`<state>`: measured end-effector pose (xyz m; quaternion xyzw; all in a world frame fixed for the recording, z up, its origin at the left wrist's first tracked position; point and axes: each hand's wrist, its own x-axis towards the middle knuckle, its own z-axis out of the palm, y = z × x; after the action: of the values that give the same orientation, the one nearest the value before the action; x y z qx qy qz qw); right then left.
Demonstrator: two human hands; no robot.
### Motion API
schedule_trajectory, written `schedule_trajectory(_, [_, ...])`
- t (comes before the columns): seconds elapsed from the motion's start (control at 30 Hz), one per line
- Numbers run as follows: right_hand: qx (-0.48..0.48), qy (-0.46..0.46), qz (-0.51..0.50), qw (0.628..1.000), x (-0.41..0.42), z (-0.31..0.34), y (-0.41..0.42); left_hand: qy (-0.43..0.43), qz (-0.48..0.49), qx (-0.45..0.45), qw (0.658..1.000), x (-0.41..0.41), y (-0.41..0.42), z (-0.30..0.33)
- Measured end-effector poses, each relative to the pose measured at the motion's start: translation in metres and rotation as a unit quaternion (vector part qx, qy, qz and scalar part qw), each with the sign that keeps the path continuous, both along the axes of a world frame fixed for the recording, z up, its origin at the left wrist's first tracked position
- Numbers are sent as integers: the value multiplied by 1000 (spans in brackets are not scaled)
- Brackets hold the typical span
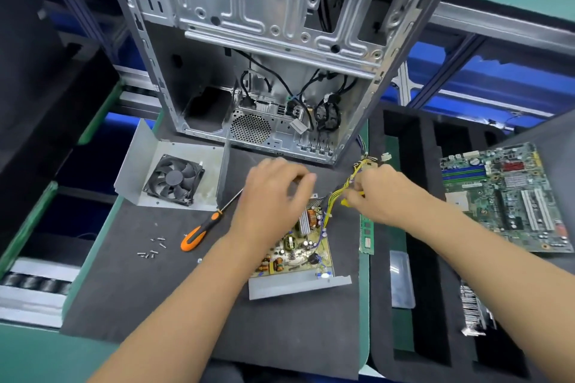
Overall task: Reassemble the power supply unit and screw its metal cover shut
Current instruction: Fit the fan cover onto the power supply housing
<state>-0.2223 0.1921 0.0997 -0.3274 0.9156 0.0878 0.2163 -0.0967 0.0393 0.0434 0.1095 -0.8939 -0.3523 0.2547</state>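
The open power supply base (298, 286) lies on the dark mat with its circuit board (295, 246) exposed. My left hand (273, 193) rests over the board's far end, fingers curled; what it holds is hidden. My right hand (382, 193) pinches the yellow cable bundle (345, 186) that rises from the board. The metal cover (174, 177) with its black fan (174, 180) lies upside down to the left. An orange-handled screwdriver (202, 230) lies between cover and board. Several small screws (154, 249) lie loose on the mat.
An empty computer case (273, 50) stands upright behind the work area. A motherboard (504, 193) lies at the right on a foam tray (404, 258). A RAM stick (366, 235) lies by the mat's right edge. A heatsink (474, 311) sits at the lower right.
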Motion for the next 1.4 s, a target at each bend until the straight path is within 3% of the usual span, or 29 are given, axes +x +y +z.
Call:
schedule_trajectory(0.07, [-28, -61, 2, 998, 3, 3, 0, -200, -84, 14, 976, -47, 3, 15])
schedule_trajectory(0.13, [-69, -82, 42, 993, 6, 1, 1, -346, -153, 30, 925, -83, 7, 15])
schedule_trajectory(0.23, [-112, -54, 79, 989, 8, -2, 7, -420, -219, 93, 876, -108, 10, 0])
schedule_trajectory(0.43, [-127, -8, 74, 989, 11, -8, 15, -309, -135, 368, 867, -103, 19, -27])
schedule_trajectory(0.63, [-141, -8, 56, 988, 14, -10, 18, -277, -181, 261, 907, -95, 16, -24])
schedule_trajectory(0.7, [-133, -9, 49, 990, 14, -10, 20, -293, -153, 138, 934, -95, 16, -23])
schedule_trajectory(0.8, [-128, -17, 37, 991, 18, -10, 20, -338, -131, -2, 932, -91, 16, -20])
schedule_trajectory(1.07, [-123, -9, 49, 991, 30, -9, 17, -278, -217, 73, 933, -63, 15, -20])
schedule_trajectory(1.4, [-90, -24, 91, 991, 49, 3, 18, -258, -135, 139, 947, -63, 20, -22])
